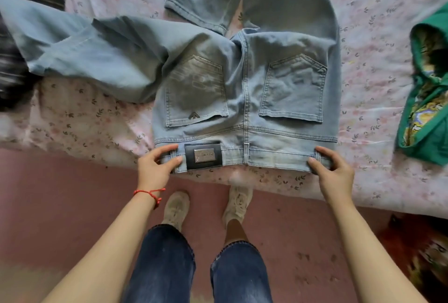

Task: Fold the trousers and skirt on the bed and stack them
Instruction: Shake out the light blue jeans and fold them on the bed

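Light blue jeans (244, 99) lie back side up on the bed, waistband at the near edge. One leg runs off to the left, the other goes straight away and doubles back near the top. My left hand (156, 164) pinches the waistband's left end beside the dark leather patch. My right hand (333, 169) grips the waistband's right end. A green skirt with a yellow patterned lining (426, 108) lies crumpled at the right edge of the bed.
The bed has a pink floral sheet (80, 118). A dark striped fabric (14, 65) lies at the far left. Below the bed edge is reddish floor (48, 205) with my legs and shoes; a dark patterned object sits at the lower right.
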Demonstrator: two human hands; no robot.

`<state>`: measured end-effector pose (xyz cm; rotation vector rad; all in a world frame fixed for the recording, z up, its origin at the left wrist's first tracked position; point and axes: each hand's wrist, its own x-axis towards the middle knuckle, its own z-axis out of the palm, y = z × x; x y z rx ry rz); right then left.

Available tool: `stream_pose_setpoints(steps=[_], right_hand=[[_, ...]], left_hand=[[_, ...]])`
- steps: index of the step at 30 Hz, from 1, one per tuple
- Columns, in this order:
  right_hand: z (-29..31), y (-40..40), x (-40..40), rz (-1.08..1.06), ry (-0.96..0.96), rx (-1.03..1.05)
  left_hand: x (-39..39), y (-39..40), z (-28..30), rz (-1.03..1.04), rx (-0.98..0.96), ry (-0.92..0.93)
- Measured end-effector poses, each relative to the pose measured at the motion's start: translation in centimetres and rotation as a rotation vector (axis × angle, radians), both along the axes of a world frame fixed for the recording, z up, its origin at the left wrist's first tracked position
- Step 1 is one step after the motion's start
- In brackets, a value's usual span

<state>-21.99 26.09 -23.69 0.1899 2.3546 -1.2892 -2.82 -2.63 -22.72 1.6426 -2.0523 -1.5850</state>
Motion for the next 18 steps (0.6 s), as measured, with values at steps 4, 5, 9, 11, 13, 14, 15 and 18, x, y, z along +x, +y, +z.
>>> stream_pose_setpoints(steps=[4,5,9,11,13,14,15,18], right_hand=[[3.7,-1.1,2.7,-0.057,0.015,-0.085],[4.7,-1.4,3.5,-0.080,0.025,-0.105],[8.7,-2.7,7.2,-0.147,0.073,-0.164],[11.2,-3.5,9.1,-0.189,0.102,-0.203],[13.8,-4.3,10.7,-0.243,0.119,-0.263],[15.0,-4.5,11.2,-0.273,0.131,-0.290],[16.3,-4.7,11.6,-0.296,0.142,-0.319],[20.7,-5.5,12.5,-0.351,0.146,-0.447]], left_hand=[[1.6,-1.0,2.9,0.001,0.005,0.068],[1.8,-1.5,4.0,-0.012,0.000,0.085],[3.5,-4.4,8.8,-0.051,-0.030,0.144],[4.1,-6.2,11.4,-0.075,-0.028,0.193],[4.6,-7.7,13.8,-0.101,-0.020,0.243],[4.8,-8.3,15.2,-0.112,-0.018,0.269],[5.0,-8.8,16.6,-0.122,-0.016,0.297],[5.1,-10.0,21.0,-0.143,0.009,0.404]])
